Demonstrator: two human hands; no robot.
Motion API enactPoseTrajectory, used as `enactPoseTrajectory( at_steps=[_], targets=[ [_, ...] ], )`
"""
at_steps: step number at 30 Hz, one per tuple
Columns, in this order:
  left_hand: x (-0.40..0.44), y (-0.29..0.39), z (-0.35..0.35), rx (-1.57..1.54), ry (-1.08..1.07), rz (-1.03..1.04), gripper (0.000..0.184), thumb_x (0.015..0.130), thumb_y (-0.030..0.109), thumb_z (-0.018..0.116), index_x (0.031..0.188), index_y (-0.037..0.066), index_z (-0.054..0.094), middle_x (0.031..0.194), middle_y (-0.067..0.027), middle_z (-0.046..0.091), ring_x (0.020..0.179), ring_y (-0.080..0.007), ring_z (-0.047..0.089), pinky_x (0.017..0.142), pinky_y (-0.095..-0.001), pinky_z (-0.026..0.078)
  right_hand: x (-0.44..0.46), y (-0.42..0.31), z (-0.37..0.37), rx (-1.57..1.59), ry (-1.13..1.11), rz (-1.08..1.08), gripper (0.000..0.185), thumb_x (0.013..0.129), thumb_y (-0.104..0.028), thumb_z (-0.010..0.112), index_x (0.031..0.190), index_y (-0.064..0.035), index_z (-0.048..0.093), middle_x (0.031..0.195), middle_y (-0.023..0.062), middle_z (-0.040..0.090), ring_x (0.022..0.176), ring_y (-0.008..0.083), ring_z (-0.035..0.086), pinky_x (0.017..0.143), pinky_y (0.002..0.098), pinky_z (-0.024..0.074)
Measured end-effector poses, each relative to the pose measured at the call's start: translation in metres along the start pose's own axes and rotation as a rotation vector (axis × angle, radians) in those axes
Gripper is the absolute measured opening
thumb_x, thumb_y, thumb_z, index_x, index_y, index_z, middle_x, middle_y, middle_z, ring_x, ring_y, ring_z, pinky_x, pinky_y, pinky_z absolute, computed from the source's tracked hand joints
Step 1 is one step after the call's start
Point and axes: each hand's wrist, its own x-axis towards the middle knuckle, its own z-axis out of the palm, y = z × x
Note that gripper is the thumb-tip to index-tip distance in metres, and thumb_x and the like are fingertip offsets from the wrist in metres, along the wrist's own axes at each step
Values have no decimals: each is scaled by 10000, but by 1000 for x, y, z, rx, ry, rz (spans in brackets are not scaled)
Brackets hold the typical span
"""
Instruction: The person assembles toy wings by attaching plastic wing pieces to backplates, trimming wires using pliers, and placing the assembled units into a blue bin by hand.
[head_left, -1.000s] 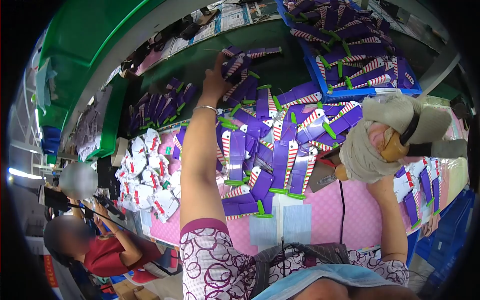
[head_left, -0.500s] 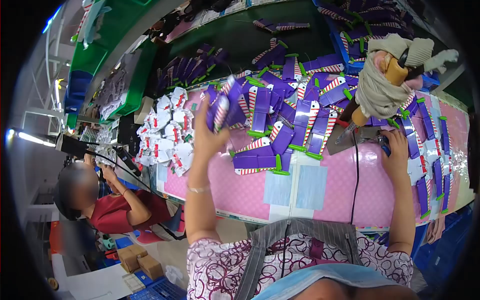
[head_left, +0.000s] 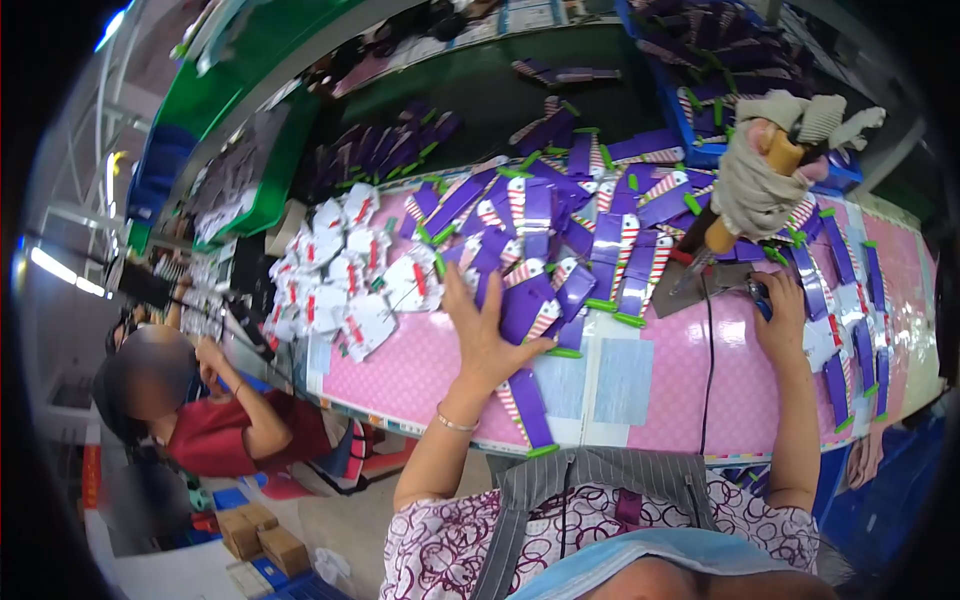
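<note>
My left hand (head_left: 490,335) lies over the near left side of a pile of purple plastic pieces (head_left: 605,240) with red-striped edges and green tips. Its thumb and fingers are spread, touching the pieces. One striped purple piece (head_left: 530,408) lies apart, close to the table's front edge. On the right, my right hand (head_left: 783,312) rests on the table, its fingers closed round a small dark tool (head_left: 762,298) with some blue on it; its kind is unclear. Beside that hand is a grey plate (head_left: 690,290), under the tip of a soldering iron (head_left: 718,237) with a wooden handle.
White parts with red marks (head_left: 345,275) are heaped on the left. Cloth wraps the iron's holder (head_left: 757,180). A black cord (head_left: 708,370) crosses the pink mat (head_left: 390,385). More purple pieces (head_left: 835,250) line the right. A person in a red shirt (head_left: 235,430) works at left.
My left hand has come down and to the right, letting purple pieces go onto the pile. One piece now lies near the front edge. My right hand has barely moved.
</note>
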Motion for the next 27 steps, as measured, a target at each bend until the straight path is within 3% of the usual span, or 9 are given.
enactPoseTrajectory(
  at_steps=[5, 8, 10, 12, 20, 22, 23, 26, 27],
  targets=[
    [26, -3, -23, -155, -37, 29, 707, 735, 377, 674, 1322, 89, 406, 1404, -241, 287, 1304, -433, 220, 1054, -538, 146, 2, 4, 0, 37, -11, 3, 410, 603, 32, 609, 998, -60, 554, 944, 127, 531, 940, 324, 503, 818, 396, 375],
    [99, -4, -26, -237, -33, 66, 404, 747, 173, 649, 1126, 50, 579, 1173, -182, 547, 1107, -336, 511, 937, -398, 402, 5, 2, -1, 55, 30, -4, 414, 584, 39, 605, 984, -54, 551, 932, 132, 527, 917, 329, 504, 804, 399, 382],
    [164, -13, -9, -166, -105, 157, 314, 767, 137, 606, 1069, 46, 609, 1097, -171, 583, 1025, -315, 563, 859, -353, 458, 5, 6, 2, 88, 62, 18, 416, 573, 45, 598, 974, -51, 550, 923, 136, 525, 901, 332, 504, 792, 402, 385],
    [225, -42, 29, -52, -274, 115, 411, 765, 112, 631, 1161, 39, 554, 1178, -185, 546, 1065, -326, 540, 884, -355, 444, 4, 9, 2, 110, 98, 43, 417, 561, 52, 591, 964, -48, 548, 914, 139, 522, 886, 335, 504, 779, 405, 388],
    [355, -130, 221, 347, -433, 430, 573, 736, 267, 642, 1282, 247, 469, 1257, -179, 495, 1178, -393, 443, 949, -478, 398, -26, 45, 20, 67, 1, 39, 418, 558, -1, 625, 969, -27, 552, 922, 153, 538, 908, 361, 508, 806, 417, 402],
    [358, -134, 250, 118, -600, -10, 551, 727, 339, 657, 1249, 255, 503, 1248, -161, 508, 1187, -375, 442, 947, -503, 389, -51, 58, 32, -55, -214, 311, 407, 722, -130, 649, 1123, -95, 589, 1186, 138, 560, 1156, 331, 478, 979, 428, 353],
    [358, -127, 247, 115, -613, -16, 551, 727, 339, 657, 1249, 255, 503, 1248, -161, 508, 1187, -375, 442, 947, -503, 389, -46, 53, 29, -53, -227, 317, 407, 722, -130, 649, 1123, -95, 589, 1186, 138, 560, 1156, 331, 478, 979, 428, 353],
    [361, -120, 240, 249, -526, -57, 470, 723, 378, 663, 1151, 200, 588, 1178, -147, 568, 1135, -333, 498, 921, -458, 416, -22, 40, 9, -106, -247, 236, 428, 610, -160, 720, 984, -1, 584, 849, 209, 594, 825, 400, 553, 748, 462, 410],
    [361, -123, 236, 206, -548, -22, 412, 722, 379, 664, 1077, 173, 622, 1123, -150, 597, 1090, -311, 532, 890, -428, 435, -22, 41, 10, -104, -248, 234, 428, 610, -160, 720, 984, -1, 584, 849, 209, 594, 825, 400, 553, 748, 462, 410]
  ],
)
